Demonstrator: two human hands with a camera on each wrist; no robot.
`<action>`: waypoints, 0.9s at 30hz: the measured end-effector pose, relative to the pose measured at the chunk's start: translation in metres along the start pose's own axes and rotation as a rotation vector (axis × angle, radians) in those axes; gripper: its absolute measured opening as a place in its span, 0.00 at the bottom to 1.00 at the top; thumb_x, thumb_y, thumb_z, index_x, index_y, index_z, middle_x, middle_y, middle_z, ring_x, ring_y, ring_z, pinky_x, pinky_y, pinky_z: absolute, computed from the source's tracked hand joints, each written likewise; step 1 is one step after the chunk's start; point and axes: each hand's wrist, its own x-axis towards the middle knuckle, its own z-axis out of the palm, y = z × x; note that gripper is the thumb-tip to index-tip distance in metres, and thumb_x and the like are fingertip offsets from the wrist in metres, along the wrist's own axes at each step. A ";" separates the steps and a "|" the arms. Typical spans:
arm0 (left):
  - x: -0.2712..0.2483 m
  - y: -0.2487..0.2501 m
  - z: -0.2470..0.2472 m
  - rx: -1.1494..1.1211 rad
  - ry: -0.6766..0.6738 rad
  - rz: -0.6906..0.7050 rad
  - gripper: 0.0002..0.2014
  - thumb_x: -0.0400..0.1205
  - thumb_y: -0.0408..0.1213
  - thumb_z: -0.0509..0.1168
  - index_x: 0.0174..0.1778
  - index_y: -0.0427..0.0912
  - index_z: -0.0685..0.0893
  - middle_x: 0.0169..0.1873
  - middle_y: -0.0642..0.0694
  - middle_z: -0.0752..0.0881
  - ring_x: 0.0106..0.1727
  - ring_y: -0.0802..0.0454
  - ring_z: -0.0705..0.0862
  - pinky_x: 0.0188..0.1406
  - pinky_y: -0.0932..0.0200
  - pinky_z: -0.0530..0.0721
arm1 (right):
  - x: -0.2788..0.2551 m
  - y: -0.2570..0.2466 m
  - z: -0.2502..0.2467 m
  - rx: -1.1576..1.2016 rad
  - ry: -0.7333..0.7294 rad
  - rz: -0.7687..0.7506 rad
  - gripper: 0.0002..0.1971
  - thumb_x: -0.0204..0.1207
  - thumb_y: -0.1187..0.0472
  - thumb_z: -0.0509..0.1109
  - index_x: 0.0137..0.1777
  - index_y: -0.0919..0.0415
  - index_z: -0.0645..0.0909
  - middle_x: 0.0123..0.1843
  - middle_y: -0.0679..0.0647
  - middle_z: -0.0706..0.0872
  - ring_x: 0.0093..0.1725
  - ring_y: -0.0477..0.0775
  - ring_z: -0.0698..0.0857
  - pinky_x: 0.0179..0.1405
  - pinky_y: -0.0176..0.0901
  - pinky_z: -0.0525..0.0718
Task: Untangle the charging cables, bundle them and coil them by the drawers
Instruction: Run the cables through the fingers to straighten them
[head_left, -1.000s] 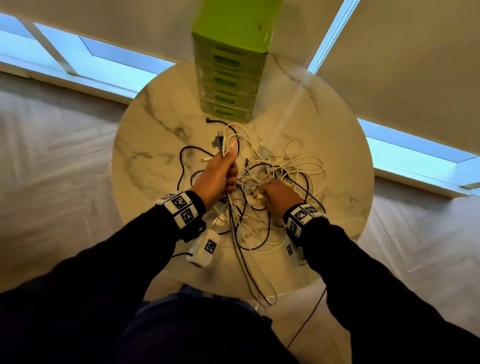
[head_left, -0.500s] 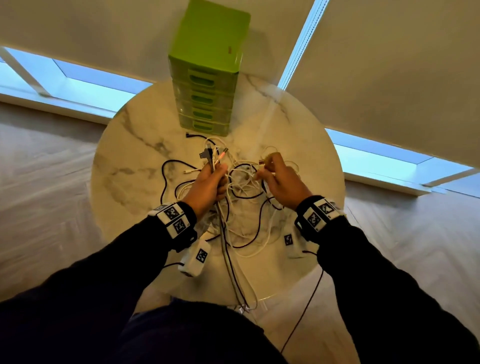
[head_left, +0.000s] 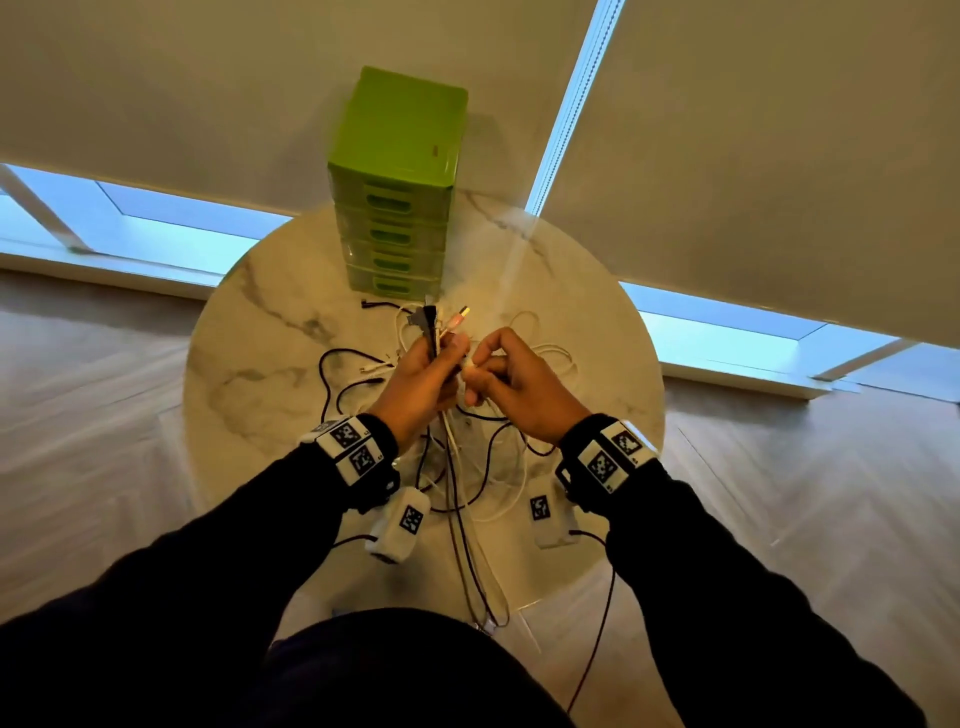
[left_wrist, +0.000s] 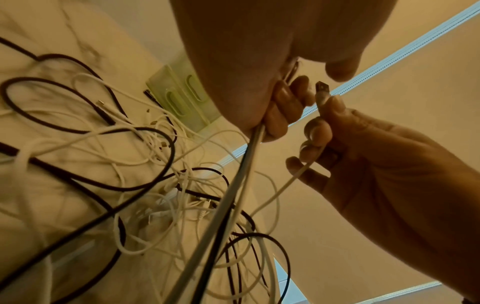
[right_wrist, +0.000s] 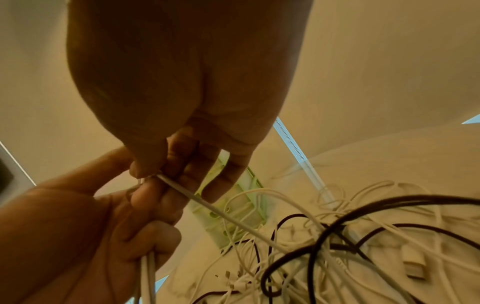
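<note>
A tangle of white and black charging cables (head_left: 470, 457) lies on the round marble table (head_left: 249, 364). My left hand (head_left: 423, 376) is raised above it and grips a bunch of cables (left_wrist: 244, 164), their plug ends (head_left: 436, 319) sticking up past the fist. My right hand (head_left: 511, 379) is right beside it and pinches one white cable (right_wrist: 207, 203) near its plug (left_wrist: 322, 89) between thumb and forefinger, tip close to the left fist. The green drawer unit (head_left: 397, 187) stands at the table's far edge behind the hands.
Cable loops (head_left: 462, 571) hang over the table's near edge toward my lap. Loose black loops (head_left: 332, 374) lie left of the hands. Roller blinds (head_left: 753, 130) and low windows (head_left: 171, 228) stand behind the table, and pale wood floor surrounds it.
My right hand has risen from the pile with a white cable end and come left until it meets the left fist. The left hand has kept its bunch and lifted a little.
</note>
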 end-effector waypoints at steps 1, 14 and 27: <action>-0.002 0.000 -0.001 0.003 -0.004 -0.008 0.11 0.86 0.52 0.65 0.61 0.55 0.82 0.28 0.55 0.72 0.29 0.56 0.71 0.35 0.56 0.76 | -0.001 0.001 0.002 0.006 -0.001 -0.002 0.07 0.86 0.65 0.67 0.54 0.62 0.69 0.37 0.59 0.89 0.38 0.53 0.87 0.45 0.47 0.85; 0.011 0.015 -0.012 0.047 0.093 0.062 0.16 0.88 0.54 0.62 0.69 0.52 0.79 0.32 0.56 0.67 0.27 0.60 0.65 0.31 0.61 0.66 | -0.013 0.021 0.017 -0.287 0.273 -0.072 0.13 0.91 0.50 0.54 0.52 0.54 0.78 0.31 0.48 0.81 0.31 0.49 0.82 0.39 0.54 0.84; -0.014 -0.001 0.008 0.133 0.039 0.015 0.22 0.90 0.54 0.57 0.80 0.57 0.69 0.68 0.35 0.82 0.73 0.40 0.80 0.77 0.39 0.74 | -0.009 0.012 0.033 -0.329 0.250 -0.100 0.13 0.91 0.50 0.55 0.57 0.53 0.80 0.35 0.42 0.81 0.34 0.45 0.81 0.37 0.45 0.79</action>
